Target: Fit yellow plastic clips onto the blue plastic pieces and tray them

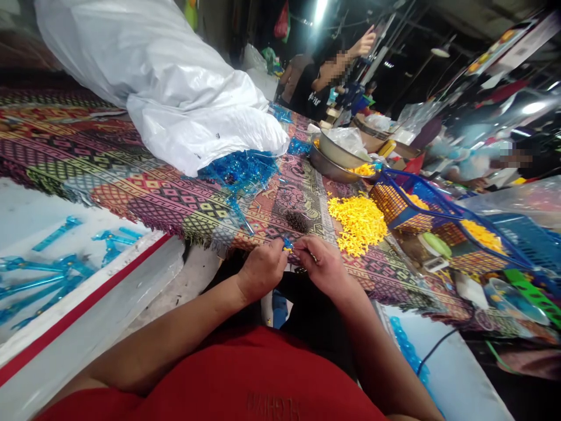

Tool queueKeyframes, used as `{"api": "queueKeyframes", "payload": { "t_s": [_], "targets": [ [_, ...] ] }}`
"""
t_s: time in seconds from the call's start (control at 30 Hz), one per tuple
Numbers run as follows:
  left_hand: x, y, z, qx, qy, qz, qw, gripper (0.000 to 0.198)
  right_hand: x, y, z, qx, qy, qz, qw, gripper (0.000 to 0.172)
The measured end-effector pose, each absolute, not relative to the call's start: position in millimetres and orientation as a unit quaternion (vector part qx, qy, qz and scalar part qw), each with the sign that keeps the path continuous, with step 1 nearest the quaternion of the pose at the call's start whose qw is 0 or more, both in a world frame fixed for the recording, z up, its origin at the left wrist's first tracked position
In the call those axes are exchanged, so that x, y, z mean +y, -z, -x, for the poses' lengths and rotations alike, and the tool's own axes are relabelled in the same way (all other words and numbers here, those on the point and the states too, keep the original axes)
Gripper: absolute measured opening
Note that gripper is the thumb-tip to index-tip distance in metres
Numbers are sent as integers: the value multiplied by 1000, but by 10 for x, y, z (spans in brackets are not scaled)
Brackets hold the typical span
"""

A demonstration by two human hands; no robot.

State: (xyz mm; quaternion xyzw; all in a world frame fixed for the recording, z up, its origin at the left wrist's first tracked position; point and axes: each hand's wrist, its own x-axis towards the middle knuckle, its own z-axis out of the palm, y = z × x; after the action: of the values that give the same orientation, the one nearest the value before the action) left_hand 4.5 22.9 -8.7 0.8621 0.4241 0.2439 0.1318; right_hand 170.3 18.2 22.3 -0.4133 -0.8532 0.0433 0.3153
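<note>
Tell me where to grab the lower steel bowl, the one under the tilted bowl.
Grip the outer rim of the lower steel bowl on the side away from the basket, coming in low over the patterned cloth. The tilted upper bowl rests in it, and the blue-rimmed basket crowds the other side, likely leaving fingers less room there.

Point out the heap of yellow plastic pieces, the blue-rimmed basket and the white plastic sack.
Heap of yellow plastic pieces [357, 225]: head view, middle of the heap.
Blue-rimmed basket [412, 186]: head view, its blue rim.
White plastic sack [188, 88]: head view, its upper bulge.
</note>
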Motion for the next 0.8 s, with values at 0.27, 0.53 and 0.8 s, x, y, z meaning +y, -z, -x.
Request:
{"api": "queueKeyframes", "payload": {
  "t_s": [0.27, 0.53, 0.8],
  "targets": [
    [239, 117, -26, 399, -315, -836, 208, 22, 216, -284, -1719, -849, -87, 410, 320, 10],
    [245, 40, 10, 405, -348, -668, 518, 21, 241, -203, -1729, -851, -105, 397, 329, 15],
    [238, 46, 13, 370, -334, -607, 618, 15, 203, -155, -1799, -873, -55, 380, 299, 19]
  ]
}}
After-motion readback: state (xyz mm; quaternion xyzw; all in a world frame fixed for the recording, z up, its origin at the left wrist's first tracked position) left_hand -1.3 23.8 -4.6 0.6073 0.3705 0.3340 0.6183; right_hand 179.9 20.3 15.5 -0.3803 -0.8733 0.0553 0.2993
